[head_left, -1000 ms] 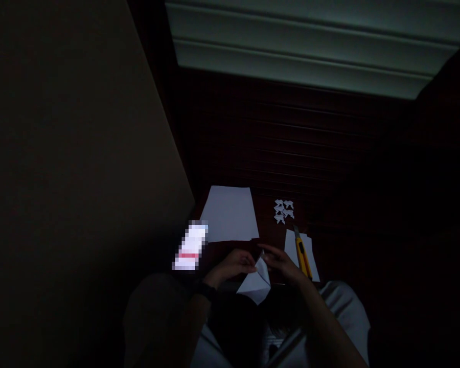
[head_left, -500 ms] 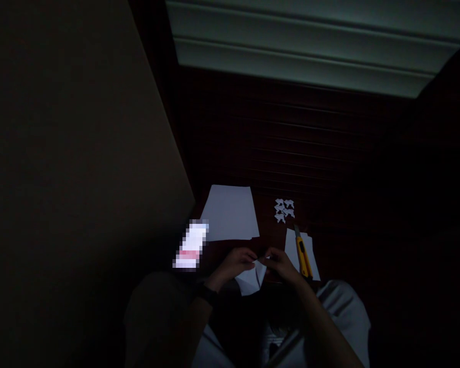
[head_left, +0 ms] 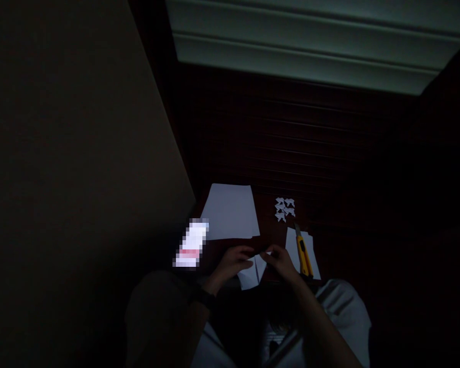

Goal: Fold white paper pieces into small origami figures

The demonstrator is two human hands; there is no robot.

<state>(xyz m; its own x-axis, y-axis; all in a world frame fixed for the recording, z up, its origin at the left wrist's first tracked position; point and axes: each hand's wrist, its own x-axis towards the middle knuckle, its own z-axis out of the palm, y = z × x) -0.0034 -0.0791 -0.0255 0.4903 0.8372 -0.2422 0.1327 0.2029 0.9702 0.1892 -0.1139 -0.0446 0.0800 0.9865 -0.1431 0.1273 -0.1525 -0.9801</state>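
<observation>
The room is very dark. Both hands meet over a small folded white paper (head_left: 252,272) at the near edge of a dark wooden table (head_left: 270,230). My left hand (head_left: 232,261) pinches the paper's left side, and there is a dark watch on that wrist. My right hand (head_left: 280,262) pinches its upper right corner. Both hands have their fingers closed on the paper, which hangs down between them.
A white sheet (head_left: 230,212) lies beyond the hands. Several small folded paper pieces (head_left: 284,208) sit to its right. A yellow utility knife (head_left: 302,251) rests on another white sheet (head_left: 310,253). A lit phone screen (head_left: 191,243) glows at left.
The folded paper has become smaller and flatter between my hands. My fingers have drawn closer together at its top edge.
</observation>
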